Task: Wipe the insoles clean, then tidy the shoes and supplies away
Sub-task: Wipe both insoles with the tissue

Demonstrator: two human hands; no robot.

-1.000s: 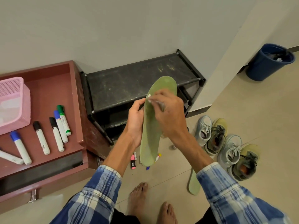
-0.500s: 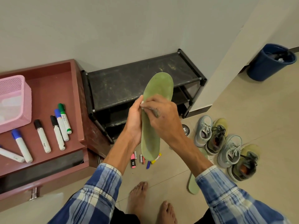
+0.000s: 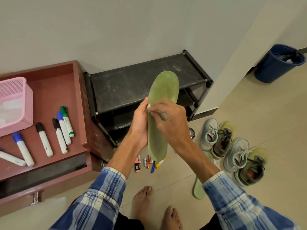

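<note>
A green insole stands upright in front of me, toe end up. My left hand grips its left edge from behind. My right hand pinches a small white wipe and presses it on the insole's middle. A second green insole lies on the floor, partly hidden by my right arm. Two grey sneakers and two olive sneakers stand in a row on the floor at the right.
A black shoe rack stands against the wall. At the left a red-brown drawer holds several markers and a pink basket. Batteries, an eraser and pens lie on the floor. A blue bin stands far right.
My right hand with the wipe slid down the insole from near the toe toward its middle. The insole tilted slightly more upright in my left hand.
</note>
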